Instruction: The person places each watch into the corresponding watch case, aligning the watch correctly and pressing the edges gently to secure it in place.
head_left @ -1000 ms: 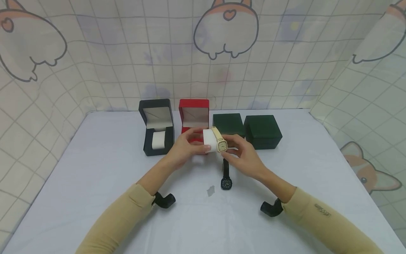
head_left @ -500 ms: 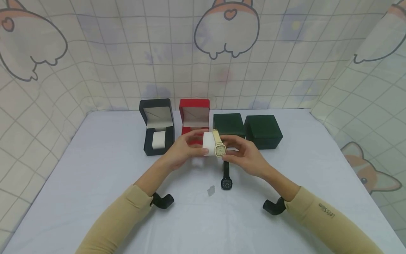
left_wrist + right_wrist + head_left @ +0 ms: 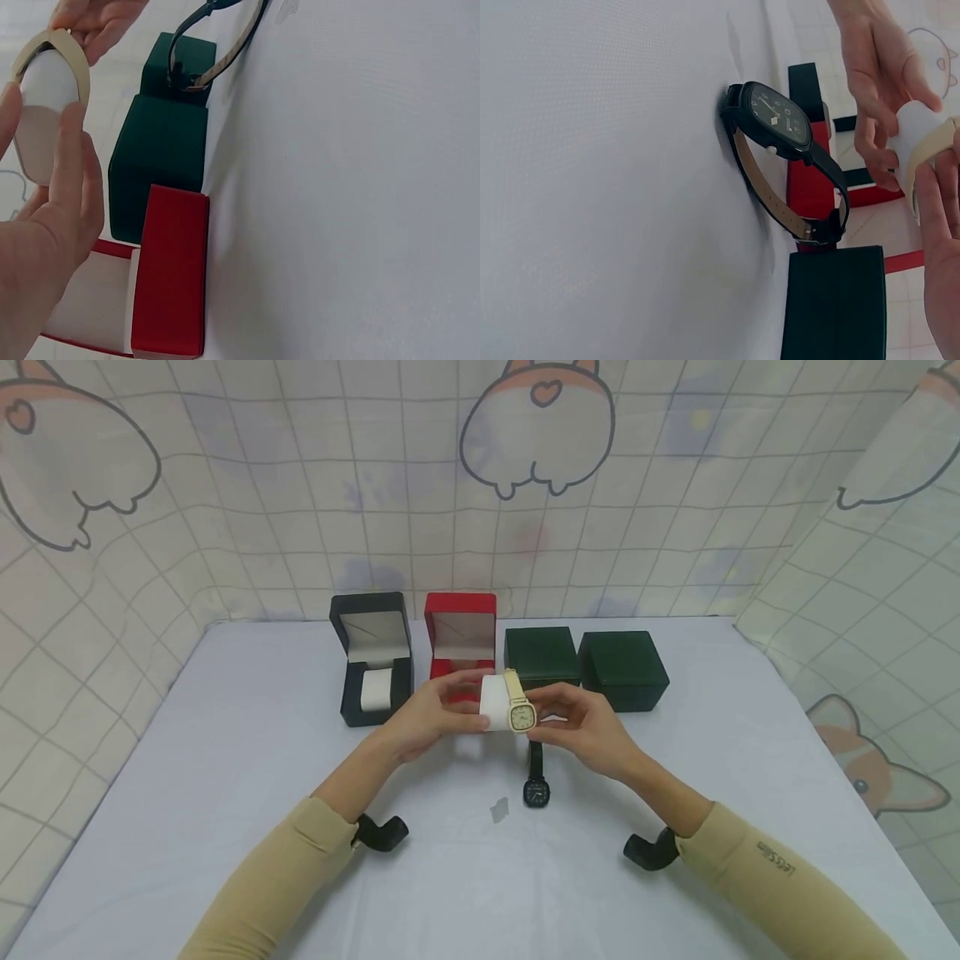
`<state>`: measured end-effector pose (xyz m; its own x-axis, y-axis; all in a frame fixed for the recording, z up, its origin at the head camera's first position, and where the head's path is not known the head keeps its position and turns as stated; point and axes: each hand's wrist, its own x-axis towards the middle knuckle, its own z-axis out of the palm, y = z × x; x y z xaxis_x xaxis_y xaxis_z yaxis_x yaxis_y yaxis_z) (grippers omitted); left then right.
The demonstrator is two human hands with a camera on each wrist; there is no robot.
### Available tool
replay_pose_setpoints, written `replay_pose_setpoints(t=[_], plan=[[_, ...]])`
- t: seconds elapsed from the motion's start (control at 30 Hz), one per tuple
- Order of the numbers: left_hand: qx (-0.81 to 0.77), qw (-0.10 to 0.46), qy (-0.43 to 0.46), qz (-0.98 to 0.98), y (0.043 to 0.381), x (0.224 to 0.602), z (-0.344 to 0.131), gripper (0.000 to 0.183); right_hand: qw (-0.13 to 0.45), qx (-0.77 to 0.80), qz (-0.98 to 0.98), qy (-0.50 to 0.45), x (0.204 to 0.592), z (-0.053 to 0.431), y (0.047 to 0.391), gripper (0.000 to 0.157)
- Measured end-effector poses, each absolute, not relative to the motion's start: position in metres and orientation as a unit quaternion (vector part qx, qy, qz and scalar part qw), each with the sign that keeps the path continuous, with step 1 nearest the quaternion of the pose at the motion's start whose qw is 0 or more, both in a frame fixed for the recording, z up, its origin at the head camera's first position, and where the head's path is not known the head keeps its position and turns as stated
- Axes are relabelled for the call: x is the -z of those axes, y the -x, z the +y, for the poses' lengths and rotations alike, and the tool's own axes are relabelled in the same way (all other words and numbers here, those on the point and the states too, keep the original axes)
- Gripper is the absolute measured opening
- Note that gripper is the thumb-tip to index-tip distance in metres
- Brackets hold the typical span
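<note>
A white watch cushion (image 3: 493, 702) is held up over the table by my left hand (image 3: 426, 720), thumb in front and fingers behind. On the cushion's right end sits a cream-strapped watch (image 3: 522, 717) with a square face, its strap looped partly round it. My right hand (image 3: 581, 727) pinches that watch by its strap and case edge. In the left wrist view the cream strap (image 3: 77, 60) arches over one end of the cushion (image 3: 41, 112). A black watch (image 3: 536, 792) with its strap buckled lies on the table just below my right hand.
Behind my left hand stands an open red box (image 3: 460, 603). An open black box (image 3: 367, 604), with a white cushion (image 3: 376, 690) inside, is to its left. Two closed green boxes, one nearer (image 3: 542, 653) and one at right (image 3: 624, 668), stand behind my right hand. A grey patch (image 3: 498, 810) marks the cloth.
Both hands have come slightly lower and nearer with the cushion and cream watch. The watch face has shifted a little left against the cushion. The black watch and boxes stay put.
</note>
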<state>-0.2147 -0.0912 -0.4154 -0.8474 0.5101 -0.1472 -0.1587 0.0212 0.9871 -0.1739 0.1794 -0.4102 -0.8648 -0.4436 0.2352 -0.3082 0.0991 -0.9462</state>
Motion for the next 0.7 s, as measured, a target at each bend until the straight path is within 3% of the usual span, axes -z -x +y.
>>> replay_pose_setpoints(t=[0.7], plan=[[-0.692,0.218,-0.137,0.674,0.2113,0.4193,-0.0822,0.069,0.049,0.615,0.75,0.239,0.4164,0.178,0.1779,0.047]])
